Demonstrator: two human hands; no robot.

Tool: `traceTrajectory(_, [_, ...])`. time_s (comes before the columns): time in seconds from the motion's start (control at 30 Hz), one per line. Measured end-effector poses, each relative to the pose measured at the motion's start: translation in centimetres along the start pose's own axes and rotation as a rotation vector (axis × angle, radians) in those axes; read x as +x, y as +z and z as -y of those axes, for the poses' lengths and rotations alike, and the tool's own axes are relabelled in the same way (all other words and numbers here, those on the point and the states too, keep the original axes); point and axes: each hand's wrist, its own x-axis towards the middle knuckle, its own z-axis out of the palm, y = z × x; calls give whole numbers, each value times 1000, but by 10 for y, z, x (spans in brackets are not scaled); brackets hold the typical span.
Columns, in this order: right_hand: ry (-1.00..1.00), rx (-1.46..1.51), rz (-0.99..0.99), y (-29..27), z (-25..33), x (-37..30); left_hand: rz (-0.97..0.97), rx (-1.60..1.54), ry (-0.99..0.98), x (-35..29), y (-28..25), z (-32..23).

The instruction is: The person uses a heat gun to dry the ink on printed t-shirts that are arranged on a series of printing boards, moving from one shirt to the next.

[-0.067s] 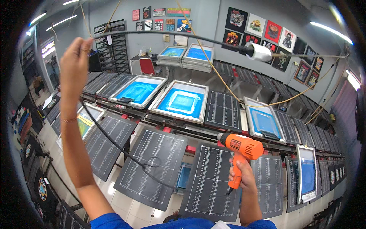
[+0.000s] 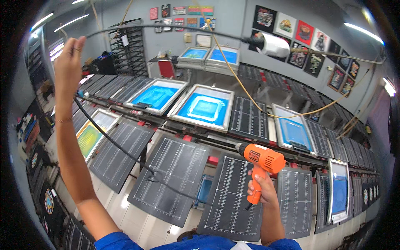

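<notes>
Fingers [image 2: 78,43] clamp cable [image 2: 187,28] in the raised left hand [image 2: 68,58], heat gun [image 2: 261,156] in the right hand [image 2: 266,188].

Light: bright, ceiling tubes [image 2: 363,33] | glare: floor [image 2: 146,223] | wall prints [image 2: 305,32]: soft | edges: fisheye-bent, black corners

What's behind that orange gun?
Behind the orange gun, held in the right hand, part of a dark gridded board shows, with another gridded board to its right. Whatever lies directly behind the gun and hand is covered, so I can't tell.
</notes>
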Motion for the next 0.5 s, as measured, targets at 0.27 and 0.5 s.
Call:
traceTrajectory(0.27, [201, 107, 134, 16, -124, 38, 27, 578, -14, 45, -130, 158])
traceTrajectory(0.5, [240, -530, 214, 88, -203, 61, 50, 921, -247, 15, -217, 303])
